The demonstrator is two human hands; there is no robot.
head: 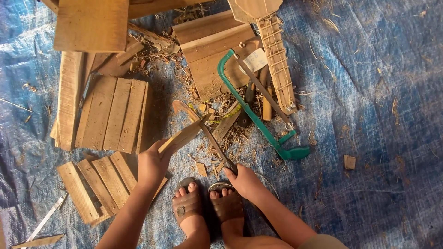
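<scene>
My left hand grips a thin wooden piece that slants up to the right over the blue tarp. My right hand holds the handle of a long, dark, narrow tool; its far end lies across the wooden piece near a curved flat blade-like shape. Both hands work just above my two sandalled feet. Wood shavings lie scattered around the spot.
A green-framed hacksaw lies to the right of the work, beside an unfinished wooden instrument neck. Wooden planks and slats lie to the left, more boards at the top. Blue tarp covers the ground.
</scene>
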